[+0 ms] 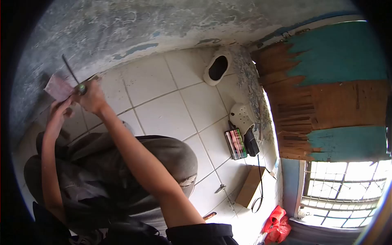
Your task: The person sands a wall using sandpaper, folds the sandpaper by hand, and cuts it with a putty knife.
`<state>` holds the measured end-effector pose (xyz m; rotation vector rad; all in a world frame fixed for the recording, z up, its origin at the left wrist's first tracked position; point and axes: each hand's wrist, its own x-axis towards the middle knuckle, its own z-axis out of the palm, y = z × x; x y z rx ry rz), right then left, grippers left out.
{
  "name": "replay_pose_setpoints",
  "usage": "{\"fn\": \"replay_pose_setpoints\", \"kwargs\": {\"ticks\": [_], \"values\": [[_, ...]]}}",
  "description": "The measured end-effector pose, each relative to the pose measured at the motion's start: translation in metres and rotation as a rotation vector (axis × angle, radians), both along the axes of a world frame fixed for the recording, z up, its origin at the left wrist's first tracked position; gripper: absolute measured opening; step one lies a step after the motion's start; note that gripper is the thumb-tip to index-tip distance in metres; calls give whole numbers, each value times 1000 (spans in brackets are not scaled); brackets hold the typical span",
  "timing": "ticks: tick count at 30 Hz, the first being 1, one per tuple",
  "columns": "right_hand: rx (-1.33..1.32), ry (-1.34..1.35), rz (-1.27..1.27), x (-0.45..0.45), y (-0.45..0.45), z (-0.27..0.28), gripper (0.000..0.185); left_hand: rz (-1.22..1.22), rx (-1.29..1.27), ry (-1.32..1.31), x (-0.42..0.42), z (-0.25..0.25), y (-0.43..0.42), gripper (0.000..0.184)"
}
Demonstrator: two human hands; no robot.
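Low by the grey wall at the left, my left hand (61, 108) has its fingers closed on the lower edge of a pale pink, flat, box-like piece (59, 87). Right beside it, my right hand (93, 98) is wrapped round a tool that looks like a screwdriver (71, 70), with a greenish handle end and a long thin dark shaft. The shaft points up and to the left, passing close to the pink piece. Whether the two touch I cannot tell. My fingers hide most of the handle.
White clogs (217, 68) lie by the wall and doorway. A lit screen (235, 143) sits beside a black object (251, 143), above a cardboard box (250, 187) with a cable. A red bag (277, 225), a small metal piece (220, 188) and an orange-brown object (210, 216) lie lower.
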<state>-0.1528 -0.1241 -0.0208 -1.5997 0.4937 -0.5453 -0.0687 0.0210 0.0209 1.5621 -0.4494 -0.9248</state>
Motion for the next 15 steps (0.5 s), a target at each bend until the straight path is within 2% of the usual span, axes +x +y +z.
{"fn": "replay_pose_setpoints", "kwargs": {"ticks": [3, 4, 7, 9, 10, 14, 15], "values": [[-86, 154, 32, -6, -1, 25, 27, -6, 45, 29, 1, 0, 3, 22], [-62, 144, 74, -6, -2, 26, 28, -42, -2, 168, 9, -19, 10, 22], [2, 147, 64, -8, -1, 26, 33, 22, -68, 269, 17, -44, 24, 23], [93, 69, 158, -8, -3, 31, 37, 45, -130, 323, 20, -59, 29, 23], [230, 112, 139, -10, -1, 35, 35, 75, -161, 380, 18, -57, 32, 21], [296, 238, 288, -10, -7, 46, 39, 77, -254, 516, 14, -50, 34, 14], [219, 206, 318, -10, -7, 48, 39, 69, -269, 527, 13, -46, 34, 13]]}}
